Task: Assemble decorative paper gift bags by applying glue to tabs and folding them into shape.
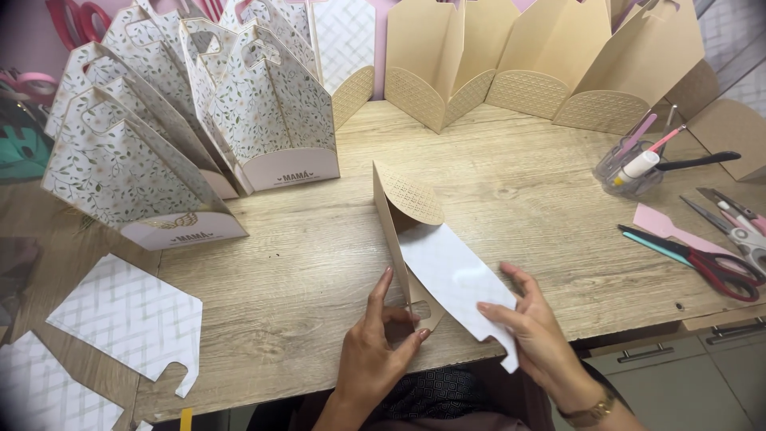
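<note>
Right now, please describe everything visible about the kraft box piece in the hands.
The kraft box piece is tan cardstock, folded, lying tilted on the wooden table. Its rounded flap has an embossed lattice. A white glossy panel rests on its side. The left hand steadies its lower edge; the right hand pinches the panel.

The counter (519, 183) is pale wood with a grey-brown grain. The box (403, 203) being folded is tan card with an embossed lattice front, and the liner sheet (455, 279) on it is glossy white. The boxes at left (136, 172) are white with green leaf sprigs and a pink base band. The scissors (718, 267) have red and black handles.
</note>
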